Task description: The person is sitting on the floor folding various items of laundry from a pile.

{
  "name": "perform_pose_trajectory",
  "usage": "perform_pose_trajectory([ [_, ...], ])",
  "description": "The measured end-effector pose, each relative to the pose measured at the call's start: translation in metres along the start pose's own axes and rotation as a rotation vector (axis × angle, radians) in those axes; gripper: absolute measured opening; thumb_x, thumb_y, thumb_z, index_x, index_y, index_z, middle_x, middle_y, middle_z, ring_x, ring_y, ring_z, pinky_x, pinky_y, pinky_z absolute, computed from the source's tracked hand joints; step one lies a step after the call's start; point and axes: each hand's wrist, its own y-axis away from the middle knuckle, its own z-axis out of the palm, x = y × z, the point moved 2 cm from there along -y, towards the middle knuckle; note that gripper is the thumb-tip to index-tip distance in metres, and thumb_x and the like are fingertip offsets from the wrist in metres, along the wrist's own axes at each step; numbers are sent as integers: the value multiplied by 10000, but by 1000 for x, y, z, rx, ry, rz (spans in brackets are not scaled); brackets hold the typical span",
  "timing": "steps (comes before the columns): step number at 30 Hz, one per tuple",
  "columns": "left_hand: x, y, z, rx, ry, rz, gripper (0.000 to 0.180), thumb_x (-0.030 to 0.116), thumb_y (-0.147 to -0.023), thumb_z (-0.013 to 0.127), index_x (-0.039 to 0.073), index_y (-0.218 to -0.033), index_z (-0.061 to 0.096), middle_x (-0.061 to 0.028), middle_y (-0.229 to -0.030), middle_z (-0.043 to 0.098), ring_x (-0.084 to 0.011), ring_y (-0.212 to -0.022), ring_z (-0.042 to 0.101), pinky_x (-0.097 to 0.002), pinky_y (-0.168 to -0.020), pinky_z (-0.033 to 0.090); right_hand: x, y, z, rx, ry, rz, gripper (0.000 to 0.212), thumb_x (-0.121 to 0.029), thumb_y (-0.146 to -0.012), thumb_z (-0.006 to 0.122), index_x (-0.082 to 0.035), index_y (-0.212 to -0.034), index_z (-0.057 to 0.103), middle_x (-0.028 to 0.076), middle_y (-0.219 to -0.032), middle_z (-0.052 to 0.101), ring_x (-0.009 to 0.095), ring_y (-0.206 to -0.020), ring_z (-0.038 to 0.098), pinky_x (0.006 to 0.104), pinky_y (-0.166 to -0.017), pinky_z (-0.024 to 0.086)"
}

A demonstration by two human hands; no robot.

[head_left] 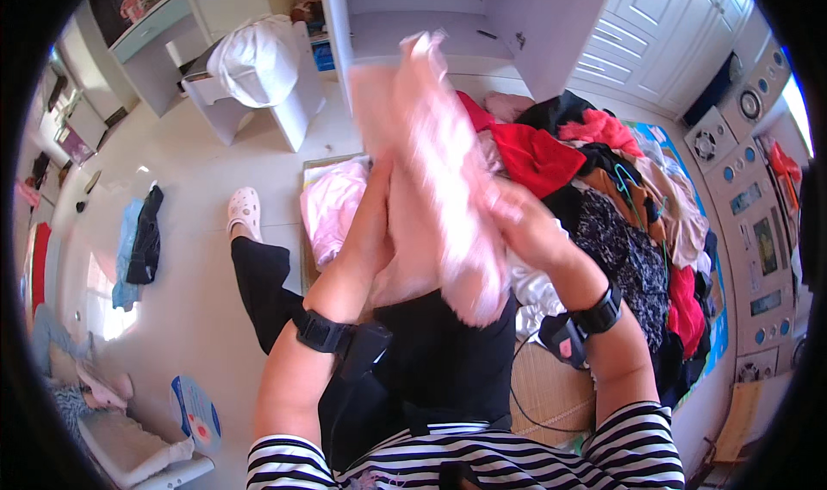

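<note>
A light pink garment (pixel 439 188), partly smeared by motion, hangs in front of me above my lap. My left hand (pixel 379 184) grips its left side, the fingers mostly hidden by the cloth. On the opposite side my right hand (pixel 524 227) is closed on the fabric, its fingers blurred. The exact kind of garment cannot be made out. Below and left of it, a folded pale pink piece of clothing (pixel 334 210) lies on a mat by my left forearm. White satiny cloth (pixel 536 290) lies under my right wrist.
A large heap of mixed clothes (pixel 616 231) with a green hanger (pixel 626 184) spreads to the right. Ahead stands an open wardrobe (pixel 413 23). A stool draped in white cloth (pixel 257 59) is at the far left. Folded dark trousers (pixel 146 236) lie on the left floor.
</note>
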Motion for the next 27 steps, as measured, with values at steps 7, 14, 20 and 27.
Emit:
perform_pose_trajectory([
  [7,4,19,-10,150,-575,140,339,203,-814,533,-14,-1072,495,-46,-999,541,-139,-899,520,-252,-764,415,41,-21,25,49,-20,-132,399,-202,-817,550,29,-1112,414,63,-980,532,121,-938,477,263,-787,395],
  [14,13,21,-19,264,-806,236,186,124,-797,455,6,-856,586,-80,-888,575,-161,-843,530,-270,-760,401,24,-39,29,362,-11,-126,330,-237,-851,512,-64,-1123,444,5,-950,522,85,-836,495,212,-718,404],
  [20,64,9,-82,525,-524,411,292,198,-812,523,-51,-963,506,-91,-940,538,-143,-864,516,-259,-759,406,-21,-34,-3,648,-339,-196,383,-338,-844,491,-69,-1114,456,23,-985,526,108,-869,505,251,-730,422],
  [27,123,17,-98,510,-514,524,338,141,-741,638,-6,-1014,504,-46,-993,532,-117,-936,489,-254,-832,360,-31,-12,-92,702,-29,-294,222,-222,-813,552,-40,-931,598,-6,-844,572,75,-785,510,216,-703,396],
])
